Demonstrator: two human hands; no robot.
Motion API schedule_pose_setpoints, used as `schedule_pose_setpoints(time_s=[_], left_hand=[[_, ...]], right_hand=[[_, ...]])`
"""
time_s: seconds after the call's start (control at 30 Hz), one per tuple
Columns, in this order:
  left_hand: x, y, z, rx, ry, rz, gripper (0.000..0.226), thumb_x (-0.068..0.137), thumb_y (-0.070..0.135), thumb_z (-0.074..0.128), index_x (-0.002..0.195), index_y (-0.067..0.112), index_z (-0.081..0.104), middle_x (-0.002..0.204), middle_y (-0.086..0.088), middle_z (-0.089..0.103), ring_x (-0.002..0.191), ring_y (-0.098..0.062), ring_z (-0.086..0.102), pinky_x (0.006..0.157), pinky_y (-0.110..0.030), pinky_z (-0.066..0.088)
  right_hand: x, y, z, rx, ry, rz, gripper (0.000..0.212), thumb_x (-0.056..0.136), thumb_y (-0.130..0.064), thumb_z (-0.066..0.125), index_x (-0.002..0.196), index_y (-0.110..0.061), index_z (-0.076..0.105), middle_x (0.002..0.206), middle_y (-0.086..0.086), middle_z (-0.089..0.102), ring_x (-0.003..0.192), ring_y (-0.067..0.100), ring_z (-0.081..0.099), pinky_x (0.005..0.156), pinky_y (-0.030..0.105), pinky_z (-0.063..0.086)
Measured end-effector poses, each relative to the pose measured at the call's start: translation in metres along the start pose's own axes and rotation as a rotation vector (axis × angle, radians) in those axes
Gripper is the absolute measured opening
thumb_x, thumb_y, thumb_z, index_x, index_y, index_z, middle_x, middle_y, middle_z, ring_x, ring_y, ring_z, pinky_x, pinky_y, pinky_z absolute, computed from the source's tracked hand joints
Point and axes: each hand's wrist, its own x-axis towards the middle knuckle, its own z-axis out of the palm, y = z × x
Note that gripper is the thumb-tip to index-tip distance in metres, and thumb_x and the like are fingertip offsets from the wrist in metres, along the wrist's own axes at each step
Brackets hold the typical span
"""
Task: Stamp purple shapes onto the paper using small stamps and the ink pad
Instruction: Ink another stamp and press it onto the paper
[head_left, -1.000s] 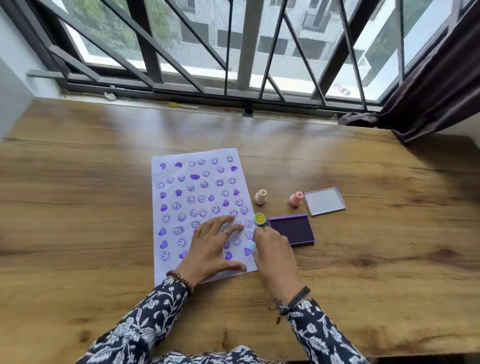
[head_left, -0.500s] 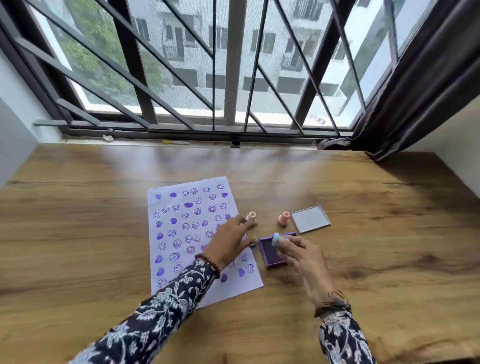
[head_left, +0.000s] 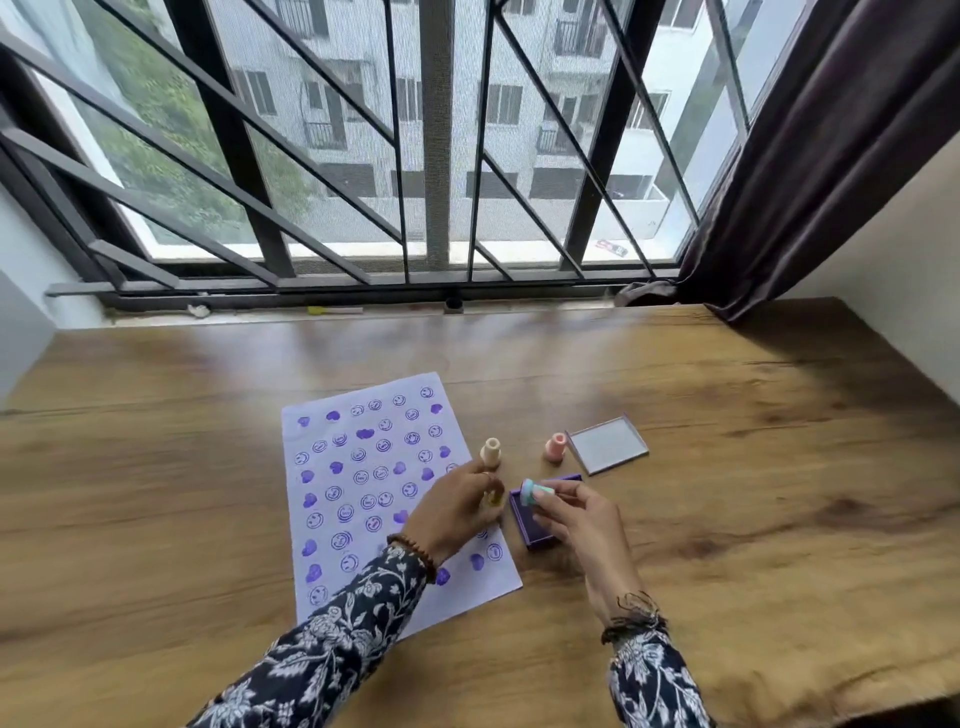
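A white paper (head_left: 363, 467) covered with purple smiley and heart prints lies on the wooden table. My right hand (head_left: 582, 525) holds a small mint-green stamp (head_left: 532, 491) just above the purple ink pad (head_left: 524, 519), which it partly hides. My left hand (head_left: 457, 506) hovers over the paper's right edge, its fingers closed on a small yellow stamp (head_left: 492, 498). A cream stamp (head_left: 491, 451) and a pink stamp (head_left: 556, 447) stand upright beyond the pad.
The ink pad's lid (head_left: 607, 444) lies open-side up right of the pink stamp. A barred window (head_left: 436, 156) and sill run along the table's far edge. A dark curtain (head_left: 810, 156) hangs at the far right. The table's near edge (head_left: 779, 701) is close.
My right hand lifted off the paper with the mint stamp and moved right over the ink pad. My left hand left the paper and took hold of the yellow stamp. The camera tilted up.
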Motion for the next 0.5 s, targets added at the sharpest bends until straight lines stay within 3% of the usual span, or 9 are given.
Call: schedule_pose_setpoints(time_s=[0.1, 0.17, 0.2, 0.4, 0.5], left_hand=[[-0.001, 0.006, 0.000, -0.545, 0.123, -0.275, 0.012, 0.077, 0.007, 0.068, 0.088, 0.005, 0.070, 0.081, -0.007, 0.069, 0.069, -0.005, 0.063, 0.066, -0.010, 0.047], [-0.003, 0.008, -0.001, -0.963, 0.077, -0.401, 0.015, 0.080, 0.002, 0.063, 0.094, 0.001, 0.068, 0.077, -0.004, 0.070, 0.068, -0.004, 0.066, 0.066, -0.010, 0.053], [-0.005, 0.008, -0.002, -1.051, 0.061, -0.423, 0.015, 0.081, 0.001, 0.060, 0.095, -0.001, 0.067, 0.075, -0.003, 0.070, 0.069, -0.006, 0.067, 0.068, -0.011, 0.055], [-0.015, 0.011, -0.007, -1.160, 0.042, -0.426, 0.013, 0.084, 0.000, 0.057, 0.091, 0.001, 0.067, 0.074, -0.003, 0.073, 0.071, -0.010, 0.068, 0.072, -0.014, 0.056], [-0.015, 0.008, -0.010, -1.163, 0.046, -0.388, 0.011, 0.079, -0.001, 0.061, 0.085, 0.003, 0.069, 0.071, 0.000, 0.075, 0.072, -0.010, 0.070, 0.070, -0.013, 0.056]], right_hand=[[-0.002, 0.000, 0.001, -0.094, 0.011, -0.094, 0.014, 0.080, -0.005, 0.067, 0.094, -0.005, 0.068, 0.097, 0.019, 0.071, 0.093, 0.026, 0.066, 0.082, 0.033, 0.055], [-0.003, -0.002, 0.001, -0.160, 0.012, -0.160, 0.014, 0.079, -0.004, 0.067, 0.090, -0.013, 0.070, 0.097, 0.014, 0.072, 0.091, 0.022, 0.066, 0.084, 0.036, 0.053], [-0.004, -0.004, 0.001, -0.188, 0.003, -0.182, 0.016, 0.079, -0.004, 0.067, 0.089, -0.016, 0.070, 0.096, 0.013, 0.072, 0.088, 0.018, 0.066, 0.082, 0.033, 0.052], [-0.005, -0.013, 0.006, -0.350, -0.035, -0.282, 0.023, 0.075, -0.002, 0.070, 0.087, -0.022, 0.071, 0.087, 0.002, 0.073, 0.076, 0.003, 0.065, 0.069, 0.004, 0.048], [-0.003, -0.017, 0.005, -0.379, -0.044, -0.295, 0.020, 0.073, -0.007, 0.073, 0.084, -0.024, 0.074, 0.082, -0.002, 0.074, 0.075, 0.003, 0.066, 0.069, 0.006, 0.049]])
